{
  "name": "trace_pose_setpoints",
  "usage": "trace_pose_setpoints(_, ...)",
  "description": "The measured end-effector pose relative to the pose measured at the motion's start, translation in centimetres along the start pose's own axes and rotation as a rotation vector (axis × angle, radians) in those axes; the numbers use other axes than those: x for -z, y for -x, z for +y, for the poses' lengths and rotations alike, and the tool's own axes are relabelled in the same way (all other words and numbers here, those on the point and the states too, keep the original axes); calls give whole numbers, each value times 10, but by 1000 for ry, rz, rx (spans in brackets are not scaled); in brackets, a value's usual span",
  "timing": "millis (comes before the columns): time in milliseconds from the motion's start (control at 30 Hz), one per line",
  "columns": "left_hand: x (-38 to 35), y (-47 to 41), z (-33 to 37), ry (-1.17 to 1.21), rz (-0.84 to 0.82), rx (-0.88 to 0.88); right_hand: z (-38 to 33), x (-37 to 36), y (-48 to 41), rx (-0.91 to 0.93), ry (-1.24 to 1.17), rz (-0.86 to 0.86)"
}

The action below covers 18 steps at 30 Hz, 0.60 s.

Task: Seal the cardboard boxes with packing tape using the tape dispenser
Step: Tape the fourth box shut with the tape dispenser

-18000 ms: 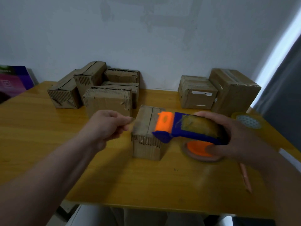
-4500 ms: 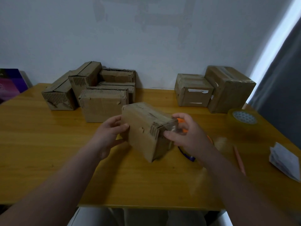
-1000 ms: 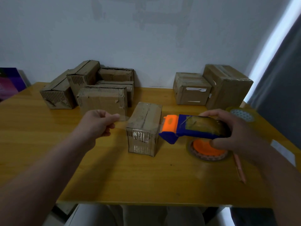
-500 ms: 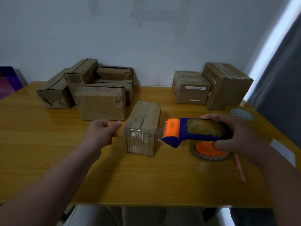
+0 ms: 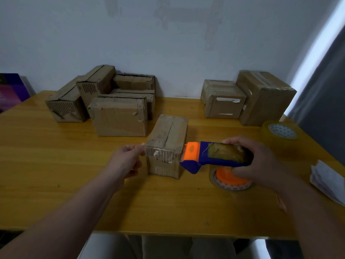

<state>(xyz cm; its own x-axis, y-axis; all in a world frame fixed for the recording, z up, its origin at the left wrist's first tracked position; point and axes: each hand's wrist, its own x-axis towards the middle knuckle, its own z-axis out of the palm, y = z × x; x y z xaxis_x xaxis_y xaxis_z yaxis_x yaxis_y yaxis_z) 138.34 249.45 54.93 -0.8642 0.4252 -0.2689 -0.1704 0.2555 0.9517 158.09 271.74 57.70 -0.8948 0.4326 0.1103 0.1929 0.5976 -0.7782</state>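
A small cardboard box [image 5: 168, 141] stands in the middle of the wooden table [image 5: 56, 165], its near end facing me. My right hand [image 5: 261, 161] grips a blue and orange tape dispenser [image 5: 211, 156], whose orange head touches the box's near right corner. A strip of clear tape lies across the box's near top edge. My left hand [image 5: 127, 159] pinches the tape's end at the box's near left corner.
Several cardboard boxes [image 5: 119, 116] are stacked at the back left, two larger boxes [image 5: 224, 103] at the back right. A clear tape roll [image 5: 280, 135] and folded paper [image 5: 328, 182] lie at the right. An orange pen [image 5: 281, 202] sits near my right forearm.
Both hands closed in on the box. My left hand moved right to its near left corner, and the dispenser head came up against the near right corner with tape stretched between them.
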Motion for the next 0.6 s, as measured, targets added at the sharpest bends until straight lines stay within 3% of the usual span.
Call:
trace_pose_setpoints(167, 2, 2, -2, -162, -12, 34, 1, -6, 5, -24, -37, 47)
trace_pose_setpoints(300, 2, 11, 3, 37, 154, -172, 1, -10, 6, -24, -9, 42)
trace_pose_setpoints(400, -3, 25, 7, 141, 65, -287, 2, -12, 6, -18, -1, 47)
trace_pose_setpoints(600, -8, 38, -1, -45, -25, -321, 0, -17, 8, 8, -18, 80)
